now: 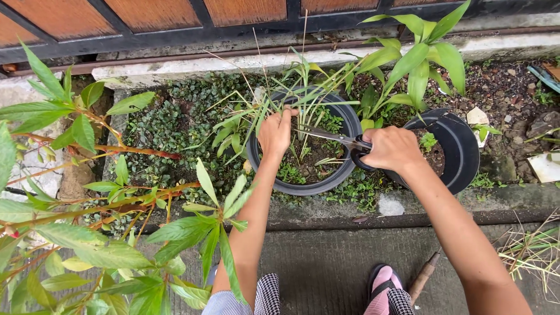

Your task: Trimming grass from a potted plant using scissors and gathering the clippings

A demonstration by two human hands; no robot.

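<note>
Left hand [275, 133] fingers pinching thin, floppy grass blades [291, 87] low near base; right hand [392, 149] fingers closed thru scissors [335, 139] handles, blades apart.

My arms were bare to the shoulder, with no sleeves, rings or watch visible. I wore black-and-white houndstooth trousers [267, 296] and a pink sandal [382, 286] with dark straps.

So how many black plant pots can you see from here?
2. One black pot sits centre, under the left hand, which holds grass blades, and the scissors in the right hand. The second pot is just right, behind that hand. Foliage may hide others.
</note>
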